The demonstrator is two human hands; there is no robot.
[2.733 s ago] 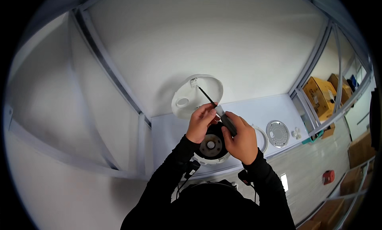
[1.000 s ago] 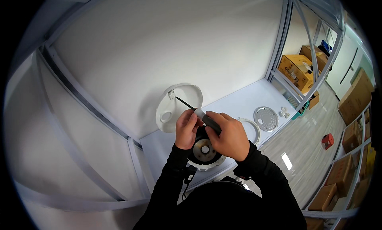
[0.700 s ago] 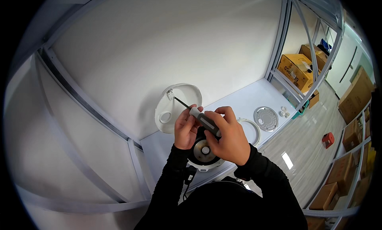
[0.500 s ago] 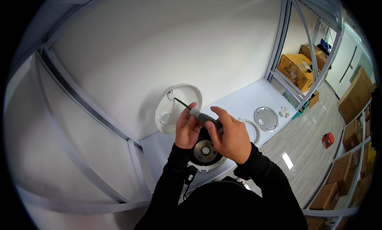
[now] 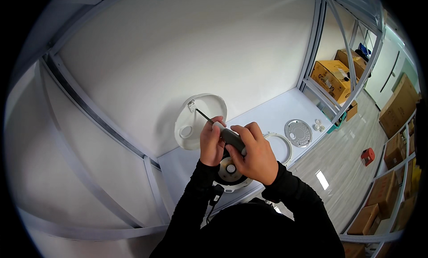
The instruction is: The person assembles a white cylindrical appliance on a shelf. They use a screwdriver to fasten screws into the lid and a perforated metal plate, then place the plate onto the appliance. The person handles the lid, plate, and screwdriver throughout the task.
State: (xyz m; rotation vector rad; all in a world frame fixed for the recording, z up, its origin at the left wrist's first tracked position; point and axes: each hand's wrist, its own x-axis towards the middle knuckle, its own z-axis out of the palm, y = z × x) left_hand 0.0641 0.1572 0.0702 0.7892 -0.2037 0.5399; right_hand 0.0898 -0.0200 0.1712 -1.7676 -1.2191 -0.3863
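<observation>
A screwdriver (image 5: pixel 231 138) with a grey handle is held between both hands. My left hand (image 5: pixel 211 144) pinches the front of its handle, and my right hand (image 5: pixel 256 155) wraps its fingers round the rear. The thin dark shaft reaches up and left, its tip close to a small bracket on the inside of a white lid (image 5: pixel 187 119); whether it touches cannot be made out. That lid stands tilted open behind a white round appliance base (image 5: pixel 227 186) with a dark inner pot area and a metal heating plate (image 5: pixel 230 169), partly hidden by my hands.
To the right on the white table (image 5: pixel 263 111) lie a white ring (image 5: pixel 289 155), a perforated metal disc (image 5: pixel 298 133) and several small white pieces (image 5: pixel 318 125). A black plug with cable (image 5: pixel 216 195) hangs at the front edge. Metal frame posts and boxes (image 5: pixel 332 79) stand around.
My right hand has closed its fingers further round the screwdriver handle. My left hand has shifted slightly to the right; the lid has barely moved.
</observation>
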